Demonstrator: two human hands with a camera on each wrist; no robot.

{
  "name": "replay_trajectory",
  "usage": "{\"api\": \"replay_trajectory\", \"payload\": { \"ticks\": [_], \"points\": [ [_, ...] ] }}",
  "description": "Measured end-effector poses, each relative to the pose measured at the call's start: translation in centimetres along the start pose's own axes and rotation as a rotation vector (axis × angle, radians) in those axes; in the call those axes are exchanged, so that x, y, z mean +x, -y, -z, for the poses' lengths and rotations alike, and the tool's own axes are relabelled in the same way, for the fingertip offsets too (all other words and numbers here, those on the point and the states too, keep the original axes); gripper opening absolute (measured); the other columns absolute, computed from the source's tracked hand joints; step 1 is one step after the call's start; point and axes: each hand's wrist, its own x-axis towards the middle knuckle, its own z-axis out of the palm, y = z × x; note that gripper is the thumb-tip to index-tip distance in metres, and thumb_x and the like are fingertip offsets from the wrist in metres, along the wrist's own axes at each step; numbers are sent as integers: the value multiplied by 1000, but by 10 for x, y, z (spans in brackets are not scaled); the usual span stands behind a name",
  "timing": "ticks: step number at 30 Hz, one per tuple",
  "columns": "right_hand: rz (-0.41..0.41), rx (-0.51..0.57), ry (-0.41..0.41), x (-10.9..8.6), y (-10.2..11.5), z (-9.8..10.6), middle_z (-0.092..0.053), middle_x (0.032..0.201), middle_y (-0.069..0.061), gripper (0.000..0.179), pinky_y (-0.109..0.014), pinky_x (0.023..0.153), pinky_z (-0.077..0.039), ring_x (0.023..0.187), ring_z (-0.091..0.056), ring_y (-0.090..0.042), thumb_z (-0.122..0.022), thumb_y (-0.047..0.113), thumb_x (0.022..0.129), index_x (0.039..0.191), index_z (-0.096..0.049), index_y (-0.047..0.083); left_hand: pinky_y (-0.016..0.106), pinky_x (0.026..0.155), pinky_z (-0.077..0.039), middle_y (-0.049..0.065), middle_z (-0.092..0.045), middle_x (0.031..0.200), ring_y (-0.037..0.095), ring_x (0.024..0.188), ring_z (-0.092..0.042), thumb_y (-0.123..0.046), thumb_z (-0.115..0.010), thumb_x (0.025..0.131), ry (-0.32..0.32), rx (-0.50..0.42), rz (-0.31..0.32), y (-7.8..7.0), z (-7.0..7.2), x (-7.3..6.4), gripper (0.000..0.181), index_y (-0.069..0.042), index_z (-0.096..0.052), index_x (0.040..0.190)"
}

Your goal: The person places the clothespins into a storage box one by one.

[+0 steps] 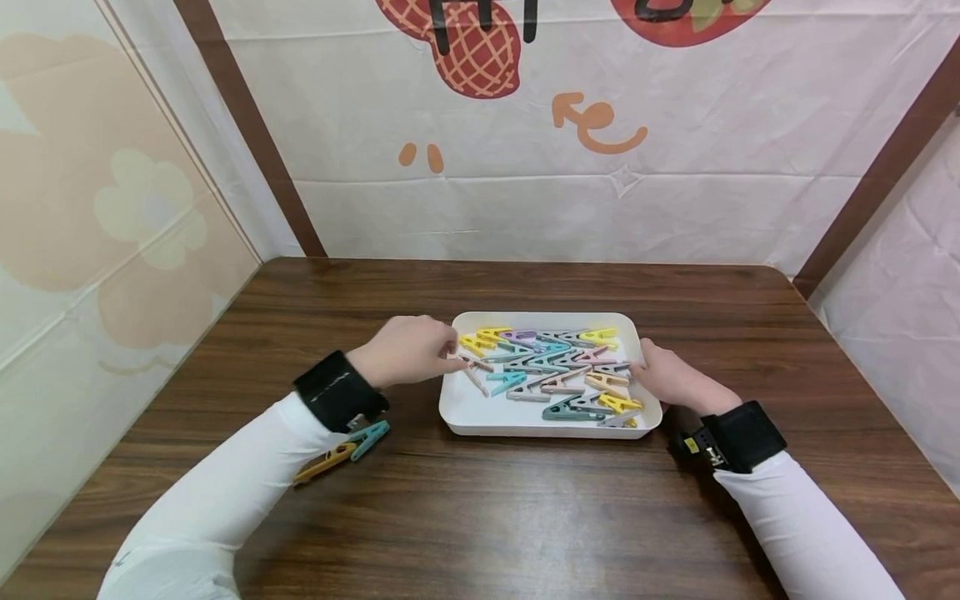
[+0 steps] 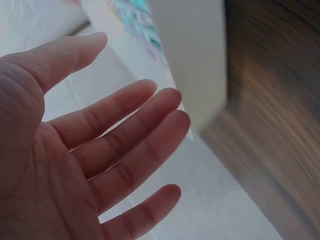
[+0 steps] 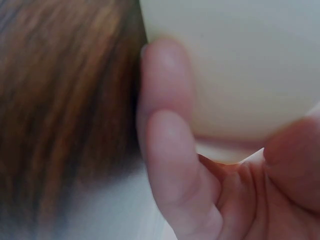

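Note:
A white tray [image 1: 487, 412] holds many small clothespins [image 1: 551, 360] in yellow, teal, grey, pink and purple. My right hand [image 1: 675, 377] grips its right end. In the right wrist view, fingers [image 3: 172, 155] lie along the underside of the tray [image 3: 240, 65], and the thumb side is at its rim. At the left end my left hand [image 1: 412, 350] is beside the rim, its thumb and fingertips close to a pink clothespin [image 1: 476, 381]. The left wrist view shows this hand [image 2: 100, 145] with loosely extended fingers, thumb apart, nothing between them.
Below the left wrist, an orange and teal clothespin [image 1: 348, 450] lies on the brown wooden table [image 1: 525, 517], partly hidden by the sleeve. A white printed curtain [image 1: 510, 217] hangs behind the table's far edge, with another printed sheet [image 1: 112, 250] at the left.

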Motion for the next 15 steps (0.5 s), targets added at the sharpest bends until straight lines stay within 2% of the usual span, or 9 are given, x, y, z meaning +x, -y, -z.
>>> {"api": "replay_trajectory", "payload": {
  "ticks": [5,10,12,15],
  "points": [
    [-3,-5,0,1,-1,1,-53,106,-30,51,-33,50,-47,62,-57,-21,-40,13,102,138,-19,-17,31,55,-42,-6,-59,69,12,60,-51,-38,-67,90,-36,-74,122,36,8,-32,26,-12,-70,91],
    [-4,5,-1,2,0,2,-55,99,-27,49,-33,49,-48,57,-58,-20,-39,12,102,137,-21,-16,38,61,-47,-2,-66,80,13,68,-58,-41,-64,91,-65,-98,228,72,14,-68,33,-9,-70,97],
    [-1,5,-1,1,0,2,-55,100,-27,49,-33,49,-48,58,-57,-20,-39,12,102,137,-21,-16,41,65,-49,0,-68,85,15,72,-61,-43,-63,91,-60,-110,264,83,15,-82,37,-7,-70,100],
    [-3,1,-1,1,0,1,-54,101,-27,49,-33,50,-47,59,-57,-20,-40,12,101,137,-20,-17,46,68,-49,5,-69,91,20,78,-64,-45,-64,90,-19,-136,311,96,13,-101,44,-4,-68,103]
  ]
}}
